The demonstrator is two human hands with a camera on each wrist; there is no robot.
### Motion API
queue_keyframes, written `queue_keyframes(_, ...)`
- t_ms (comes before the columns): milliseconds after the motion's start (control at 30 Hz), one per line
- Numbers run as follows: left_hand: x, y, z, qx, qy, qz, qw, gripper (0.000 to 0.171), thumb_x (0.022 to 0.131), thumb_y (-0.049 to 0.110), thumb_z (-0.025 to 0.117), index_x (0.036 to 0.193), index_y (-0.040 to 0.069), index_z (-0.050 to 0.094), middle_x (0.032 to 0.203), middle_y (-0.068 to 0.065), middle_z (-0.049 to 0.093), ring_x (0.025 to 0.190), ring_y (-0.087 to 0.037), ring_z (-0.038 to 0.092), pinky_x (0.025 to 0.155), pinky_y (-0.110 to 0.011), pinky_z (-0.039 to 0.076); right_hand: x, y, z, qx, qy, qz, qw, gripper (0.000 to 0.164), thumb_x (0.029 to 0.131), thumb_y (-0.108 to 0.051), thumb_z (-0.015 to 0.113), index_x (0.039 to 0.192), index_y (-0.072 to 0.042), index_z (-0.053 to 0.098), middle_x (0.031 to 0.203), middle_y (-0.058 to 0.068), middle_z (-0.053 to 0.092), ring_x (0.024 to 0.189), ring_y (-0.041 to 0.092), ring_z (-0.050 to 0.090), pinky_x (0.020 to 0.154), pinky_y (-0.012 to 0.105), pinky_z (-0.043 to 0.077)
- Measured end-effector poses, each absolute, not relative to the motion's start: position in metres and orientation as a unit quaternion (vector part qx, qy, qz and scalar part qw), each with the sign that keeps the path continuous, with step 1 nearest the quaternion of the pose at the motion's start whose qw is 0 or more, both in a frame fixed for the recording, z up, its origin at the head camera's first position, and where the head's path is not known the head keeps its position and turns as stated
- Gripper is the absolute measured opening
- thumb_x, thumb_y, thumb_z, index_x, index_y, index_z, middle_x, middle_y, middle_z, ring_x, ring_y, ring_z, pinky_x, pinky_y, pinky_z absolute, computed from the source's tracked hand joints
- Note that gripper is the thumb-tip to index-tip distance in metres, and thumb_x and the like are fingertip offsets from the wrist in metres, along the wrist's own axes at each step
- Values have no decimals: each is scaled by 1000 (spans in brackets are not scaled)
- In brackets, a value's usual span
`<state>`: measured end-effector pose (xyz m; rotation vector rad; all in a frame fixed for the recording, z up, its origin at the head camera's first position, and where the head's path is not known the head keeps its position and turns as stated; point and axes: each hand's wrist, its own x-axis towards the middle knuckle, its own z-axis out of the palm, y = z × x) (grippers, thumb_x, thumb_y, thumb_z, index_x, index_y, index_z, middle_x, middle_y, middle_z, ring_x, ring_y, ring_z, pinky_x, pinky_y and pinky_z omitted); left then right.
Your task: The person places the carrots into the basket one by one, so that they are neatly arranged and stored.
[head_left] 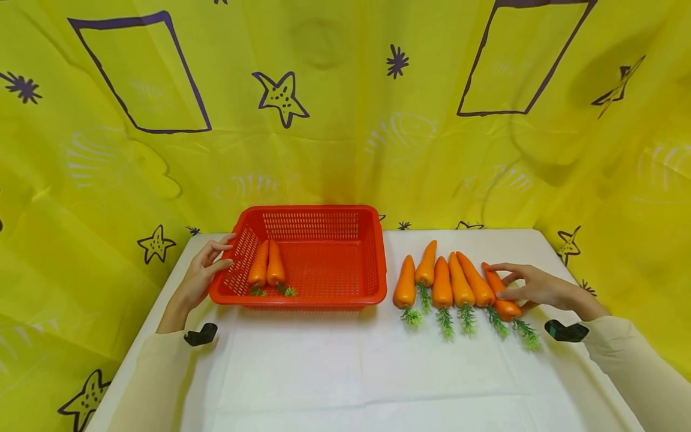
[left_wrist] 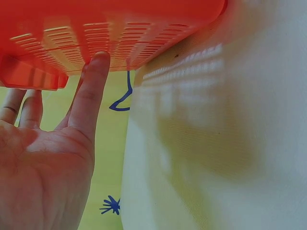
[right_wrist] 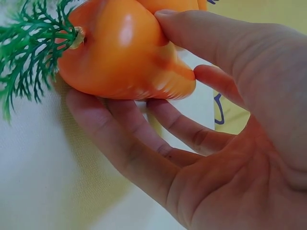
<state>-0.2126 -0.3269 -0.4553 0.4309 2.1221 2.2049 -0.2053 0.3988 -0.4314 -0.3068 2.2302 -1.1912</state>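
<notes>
The left hand (head_left: 202,273) holds the left side of a red plastic basket (head_left: 324,300), thumb and fingers at its rim. In the left wrist view, one straight finger (left_wrist: 91,96) touches the slotted outer wall, while the rim partly hides others. Two orange toy carrots (head_left: 276,264) lie side by side in the basket's left part, leafy ends toward the front. At the row's right end, the right hand (head_left: 537,287) grips a carrot (right_wrist: 120,48) with green plastic leaves. Its thumb lies on one side, and its fingers curl along the other, close to the tabletop.
Several more carrots (head_left: 442,285) lie in a row on the white-covered table (head_left: 356,372), between basket and right hand, tips pointing backward. A yellow curtain (head_left: 335,150) with drawn stars and fish hangs right behind the basket and along both sides.
</notes>
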Motion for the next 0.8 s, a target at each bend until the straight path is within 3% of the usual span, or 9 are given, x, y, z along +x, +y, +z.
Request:
queue_keyframes(467, -211, -328, -456, 139, 691, 709, 22, 20, 104, -1, 53, 124, -1, 50, 165, -5, 31, 157, -29, 10, 94, -24, 55, -205, 398, -431, -128, 839, -442, 290, 76, 97, -12, 70, 157, 7, 26, 137, 46, 36, 90, 31, 68, 70, 45, 62)
queue_keyframes(633, -212, -327, -456, 139, 691, 709, 23, 21, 104, 0, 53, 124, -3, 49, 166, -7, 29, 157, -32, 9, 94, -24, 55, -206, 397, -429, -133, 846, -427, 292, 75, 97, -11, 70, 156, 6, 28, 134, 45, 38, 81, 29, 68, 66, 44, 62)
queue_keyframes(800, -212, -327, -455, 142, 686, 713, 27, 20, 105, 0, 52, 124, -4, 48, 168, -10, 25, 157, -34, 8, 93, -27, 56, -206, 398, -418, -137, 853, -407, 297, 75, 96, -10, 71, 156, 6, 28, 133, 45, 41, 84, 30, 69, 67, 44, 62)
